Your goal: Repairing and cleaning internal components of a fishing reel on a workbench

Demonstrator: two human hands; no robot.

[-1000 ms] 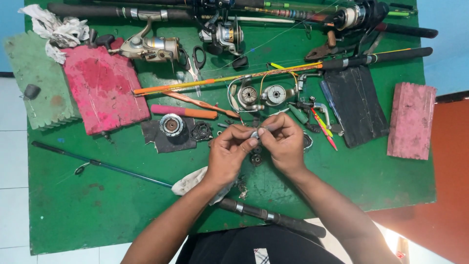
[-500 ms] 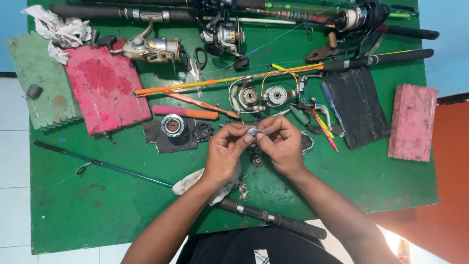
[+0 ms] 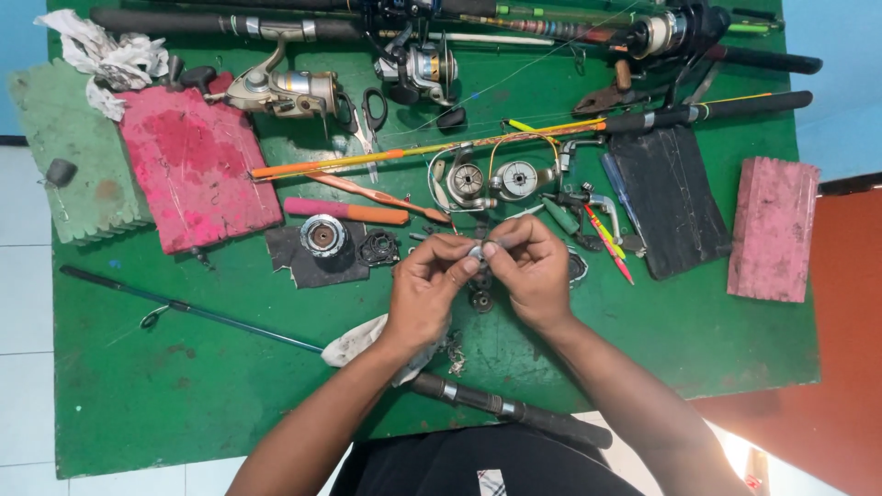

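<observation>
On the left of the green table [image 3: 184, 395] lie a pink foam block [image 3: 197, 179] and a thin blue rod [image 3: 184, 308], with a round spool [image 3: 323, 236] on a dark mat nearer the middle. The left hand [image 3: 424, 292] and right hand [image 3: 531, 272] meet over the table's middle, fingertips pinched narrowly on a small grey metal part [image 3: 478, 253] held between them just above the table. To the right lie a black pad [image 3: 669, 197] and a second pink block [image 3: 772, 230].

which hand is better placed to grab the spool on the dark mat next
Left, probably. The left hand sits on the same side as the spool, with bare table between them. The right hand would have to cross over the left; both pinch a small metal part.
</observation>
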